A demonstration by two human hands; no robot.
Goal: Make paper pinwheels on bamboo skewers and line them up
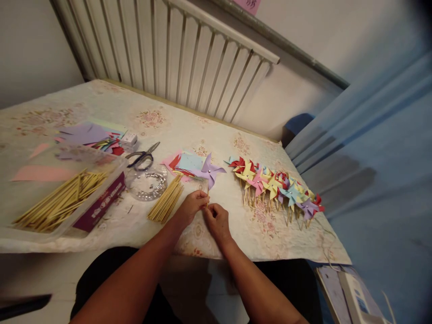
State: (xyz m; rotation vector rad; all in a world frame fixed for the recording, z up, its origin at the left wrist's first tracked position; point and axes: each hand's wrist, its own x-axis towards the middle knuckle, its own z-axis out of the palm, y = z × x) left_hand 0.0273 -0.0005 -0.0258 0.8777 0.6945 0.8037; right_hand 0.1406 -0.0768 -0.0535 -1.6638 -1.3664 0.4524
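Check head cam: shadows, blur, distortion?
Head view: shadows fall on the blue curtain; the upper-right corner is dark; wide-angle stretch shows toward the edges; lettering on the purple label is too soft to read; the lavender pinwheel looks clearer.

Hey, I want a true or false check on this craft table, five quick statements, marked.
1. The left hand grips the stick of a purple pinwheel, with the right hand close by. True.
2. The scissors lie inside the plastic box. False: they lie outside it.
3. Loose sticks lie on the tablecloth beside the box. True.
4. The pinwheel group is all yellow. False: red, pink, blue and purple show too.
5. That group lies to the right of both hands. True.
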